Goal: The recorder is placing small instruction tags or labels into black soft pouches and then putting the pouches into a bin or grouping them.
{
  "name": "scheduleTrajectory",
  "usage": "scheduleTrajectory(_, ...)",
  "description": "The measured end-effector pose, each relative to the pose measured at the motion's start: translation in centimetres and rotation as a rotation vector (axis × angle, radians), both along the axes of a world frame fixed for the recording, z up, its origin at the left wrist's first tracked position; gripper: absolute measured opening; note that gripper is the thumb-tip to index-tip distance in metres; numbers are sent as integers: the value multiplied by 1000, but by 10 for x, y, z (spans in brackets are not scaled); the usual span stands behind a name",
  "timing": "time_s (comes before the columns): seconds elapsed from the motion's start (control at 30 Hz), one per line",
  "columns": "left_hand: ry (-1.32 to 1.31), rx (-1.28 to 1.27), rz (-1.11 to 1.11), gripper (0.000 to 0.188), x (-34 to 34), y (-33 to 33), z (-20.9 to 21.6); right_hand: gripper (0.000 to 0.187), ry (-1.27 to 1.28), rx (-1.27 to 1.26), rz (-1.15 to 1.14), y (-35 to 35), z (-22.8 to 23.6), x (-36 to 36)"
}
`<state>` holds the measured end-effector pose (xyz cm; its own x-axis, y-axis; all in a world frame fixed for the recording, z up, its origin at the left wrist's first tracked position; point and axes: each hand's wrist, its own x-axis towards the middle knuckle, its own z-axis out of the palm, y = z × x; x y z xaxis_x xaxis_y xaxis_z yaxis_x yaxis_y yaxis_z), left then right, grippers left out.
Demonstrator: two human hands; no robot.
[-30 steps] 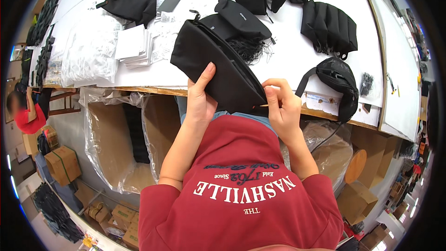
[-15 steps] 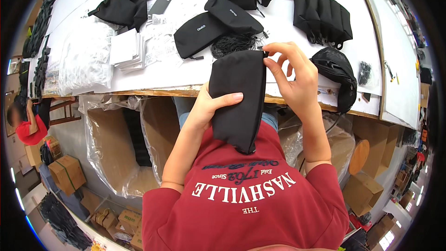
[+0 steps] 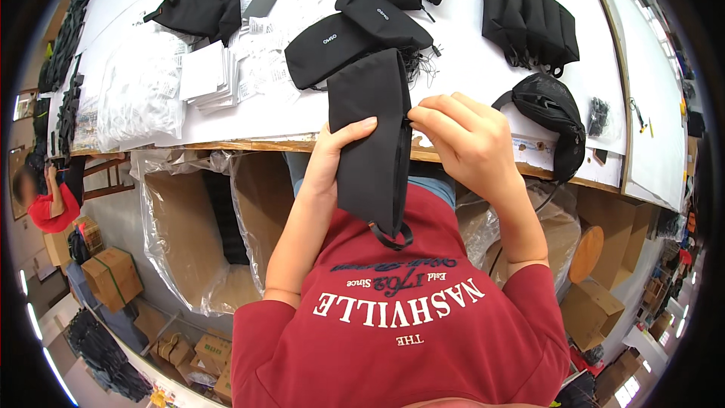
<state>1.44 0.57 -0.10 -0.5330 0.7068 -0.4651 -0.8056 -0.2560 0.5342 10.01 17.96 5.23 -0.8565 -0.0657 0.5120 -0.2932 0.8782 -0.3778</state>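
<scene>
A black fabric zip pouch (image 3: 370,151) is held upright in front of my shirt, just off the table's near edge. My left hand (image 3: 328,159) grips its left side, thumb across the front and fingers behind. On the pouch's right edge, where the zip runs, my right hand (image 3: 470,140) pinches with thumb and forefinger on what looks like the zipper pull, mostly covered by the fingertips. A wrist loop (image 3: 393,238) hangs from the pouch's lower end. Behind it lie similar black pouches (image 3: 328,49) and a partly covered heap of thin black cords (image 3: 415,62).
On the white table (image 3: 264,121) are stacked white cards (image 3: 208,72), a clear bag of labels (image 3: 143,98), a ribbed black bag (image 3: 529,26) and a rounded black bag (image 3: 551,117). Plastic-lined cartons (image 3: 185,234) stand below the edge. A person in red (image 3: 57,204) is far left.
My right hand has slid from the pouch's upper corner down to about the middle of its zip edge. The pouch has turned slightly, showing more of that edge and the lower loop.
</scene>
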Motion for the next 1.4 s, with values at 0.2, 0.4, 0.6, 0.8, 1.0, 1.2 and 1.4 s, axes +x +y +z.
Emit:
scheduleTrajectory(0.2,-24,-59,110,24,-11,-2,-6,18,-50,5,169,-13,13,7)
scheduleTrajectory(0.4,-187,281,119,27,-41,-8,-24,22,-50,-29,263,-27,6,8)
scheduleTrajectory(0.6,-143,211,131,22,-43,-9,-24,22,-50,-55,282,-28,3,7)
scheduleTrajectory(0.8,-4,2,237,23,-42,-7,-25,24,-146,-6,149,-21,11,2)
scheduleTrajectory(1.0,-43,-36,296,30,-32,-2,-4,58,-291,115,78,-40,12,2)
scheduleTrajectory(1.2,-34,180,116,45,-19,-31,-5,53,1,-80,108,-11,-9,-15)
scheduleTrajectory(1.4,650,-153,116,84,-24,-52,4,49,-192,-844,98,-2,-5,-1)
